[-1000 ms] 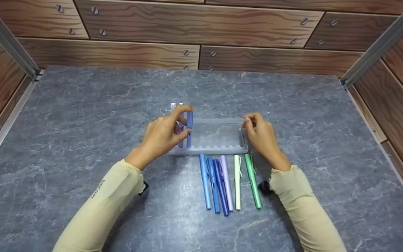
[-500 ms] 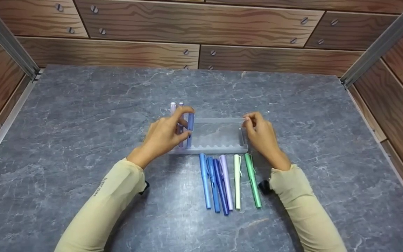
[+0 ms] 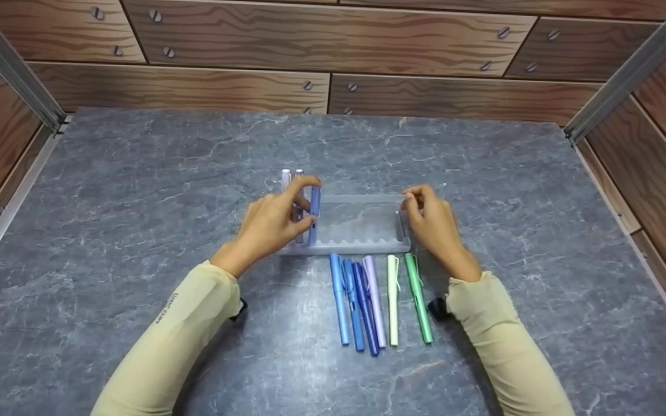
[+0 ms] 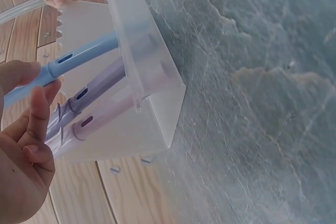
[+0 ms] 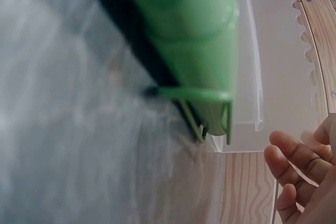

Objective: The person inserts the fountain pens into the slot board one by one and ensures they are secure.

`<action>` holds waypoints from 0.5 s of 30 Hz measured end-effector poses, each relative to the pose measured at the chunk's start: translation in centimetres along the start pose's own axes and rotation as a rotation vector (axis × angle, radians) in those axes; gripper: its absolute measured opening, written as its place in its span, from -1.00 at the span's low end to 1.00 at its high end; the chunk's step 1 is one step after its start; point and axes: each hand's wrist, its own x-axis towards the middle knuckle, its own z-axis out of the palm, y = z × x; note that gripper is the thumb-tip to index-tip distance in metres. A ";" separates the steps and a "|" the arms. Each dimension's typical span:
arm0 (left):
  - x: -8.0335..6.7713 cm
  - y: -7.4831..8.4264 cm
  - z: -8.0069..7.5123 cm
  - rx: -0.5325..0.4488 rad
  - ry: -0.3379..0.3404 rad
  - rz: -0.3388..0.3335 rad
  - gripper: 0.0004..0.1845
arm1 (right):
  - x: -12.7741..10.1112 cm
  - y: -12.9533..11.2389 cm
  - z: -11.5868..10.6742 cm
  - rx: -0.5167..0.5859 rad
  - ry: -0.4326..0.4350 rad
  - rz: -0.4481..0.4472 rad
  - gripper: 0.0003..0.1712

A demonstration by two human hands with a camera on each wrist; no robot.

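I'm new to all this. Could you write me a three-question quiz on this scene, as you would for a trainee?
1. How many pens lie on the table in front of the clear rack?

2. Which of those lies farthest to the right in the head view?
A) lilac pen
B) green pen
C) dark blue pen

3. True or false: the left hand grips a blue pen.

Key: 1. Six. 2. B. 3. True.
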 end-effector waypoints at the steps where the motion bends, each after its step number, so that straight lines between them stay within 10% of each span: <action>1: 0.0 0.0 0.0 0.000 -0.001 0.000 -0.47 | 0.0 0.0 0.0 -0.001 -0.003 0.003 -0.79; 15: 0.4 0.0 -0.1 0.066 -0.014 -0.003 -0.48 | 0.1 0.2 0.0 -0.004 0.001 -0.010 -0.78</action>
